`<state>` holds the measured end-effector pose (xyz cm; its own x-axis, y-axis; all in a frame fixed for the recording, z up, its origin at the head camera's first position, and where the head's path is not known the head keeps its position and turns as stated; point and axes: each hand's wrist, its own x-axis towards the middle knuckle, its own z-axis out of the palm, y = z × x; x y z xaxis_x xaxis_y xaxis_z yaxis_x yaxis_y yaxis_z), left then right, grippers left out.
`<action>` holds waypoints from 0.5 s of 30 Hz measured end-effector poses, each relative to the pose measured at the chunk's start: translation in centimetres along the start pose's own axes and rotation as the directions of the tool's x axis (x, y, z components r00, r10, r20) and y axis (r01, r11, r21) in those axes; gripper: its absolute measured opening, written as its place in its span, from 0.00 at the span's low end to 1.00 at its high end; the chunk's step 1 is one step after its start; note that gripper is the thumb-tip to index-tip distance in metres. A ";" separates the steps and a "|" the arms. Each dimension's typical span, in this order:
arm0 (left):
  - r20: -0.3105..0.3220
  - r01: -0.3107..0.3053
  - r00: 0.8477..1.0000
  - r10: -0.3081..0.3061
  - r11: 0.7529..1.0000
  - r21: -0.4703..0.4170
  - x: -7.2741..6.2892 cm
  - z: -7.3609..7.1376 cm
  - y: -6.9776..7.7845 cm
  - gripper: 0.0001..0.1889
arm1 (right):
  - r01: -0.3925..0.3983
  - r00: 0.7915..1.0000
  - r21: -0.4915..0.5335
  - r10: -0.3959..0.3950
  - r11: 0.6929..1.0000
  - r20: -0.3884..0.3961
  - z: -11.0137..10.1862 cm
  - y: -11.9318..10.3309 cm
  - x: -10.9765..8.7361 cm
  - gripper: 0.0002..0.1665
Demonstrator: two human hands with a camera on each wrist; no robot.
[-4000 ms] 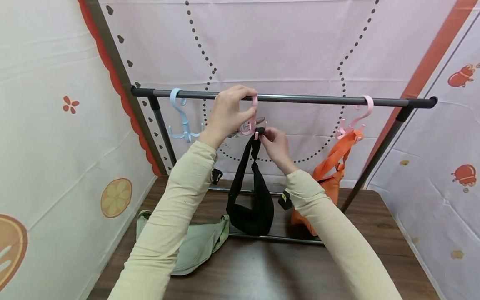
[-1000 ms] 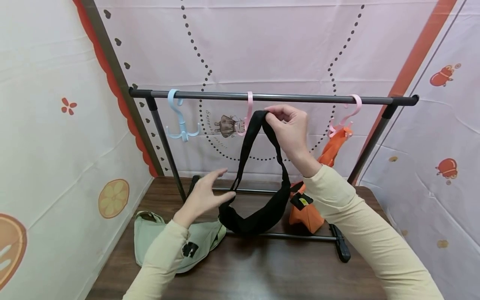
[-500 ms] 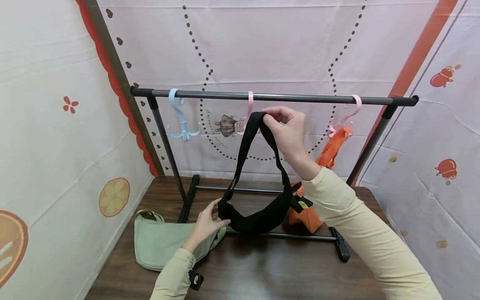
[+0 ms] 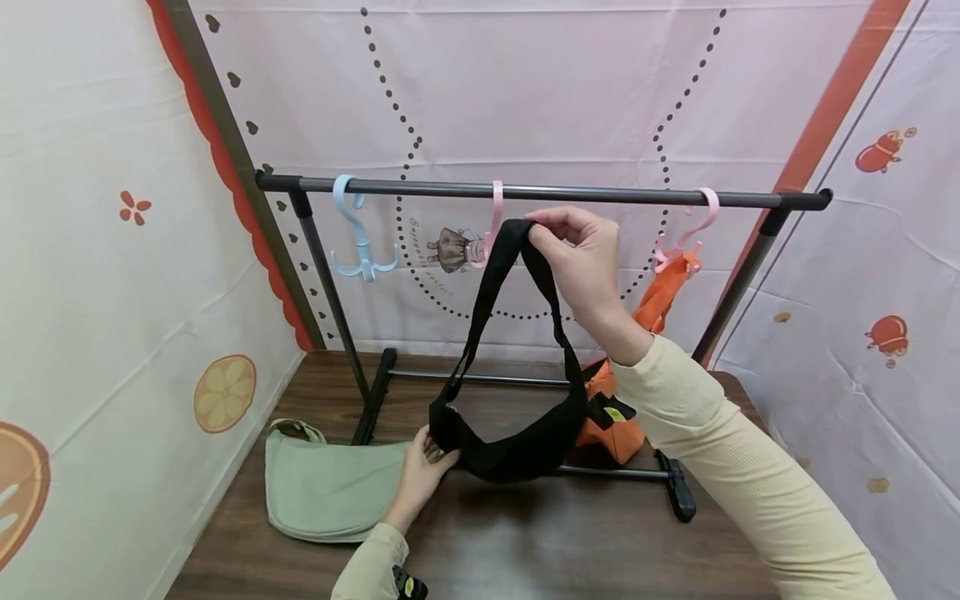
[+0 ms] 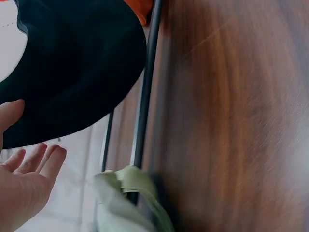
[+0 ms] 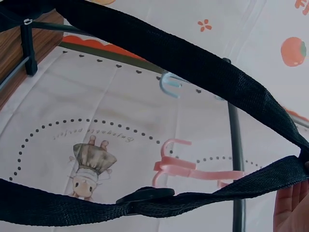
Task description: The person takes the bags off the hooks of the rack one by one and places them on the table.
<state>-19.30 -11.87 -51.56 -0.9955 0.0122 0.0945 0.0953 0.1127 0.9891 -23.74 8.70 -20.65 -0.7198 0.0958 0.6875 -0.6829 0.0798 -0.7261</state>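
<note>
A black crossbody bag (image 4: 517, 454) hangs in the air in front of the rack, its strap (image 4: 491, 287) forming a tall loop. My right hand (image 4: 588, 262) pinches the top of that strap, just right of the middle pink hook (image 4: 497, 218). At the bag's lower left corner is my left hand (image 4: 422, 471). In the left wrist view its thumb overlaps the bag's edge, while the other fingers (image 5: 52, 163) stretch out below it, uncurled. The right wrist view shows the strap's two sides spread apart, with the pink hook (image 6: 178, 166) beyond them.
A black rail (image 4: 600, 195) carries the hooks. The blue hook (image 4: 362, 233) is at left; the right pink hook (image 4: 697, 225) bears an orange bag (image 4: 611, 433). A sage green bag (image 4: 330, 487) lies on the wooden table (image 4: 487, 550). A low crossbar (image 4: 622, 473) runs behind the black bag.
The black bag has come off the middle pink hook and now hangs from my right hand. My left hand has let go of that hook and moved down to the bag's lower left corner.
</note>
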 end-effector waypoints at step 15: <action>-0.110 0.011 0.994 -0.023 0.993 -0.116 -1.8 1.9 -2.7 0.23 | -0.020 0.999 0.057 0.017 0.998 0.045 0.1 -1.5 -1.3 0.07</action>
<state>-17.80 -10.34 -54.59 -0.9916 -0.0995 0.0831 0.0838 -0.0027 0.9965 -21.81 8.38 -20.44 -0.7364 0.0522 0.6746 -0.6745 0.0212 -0.7379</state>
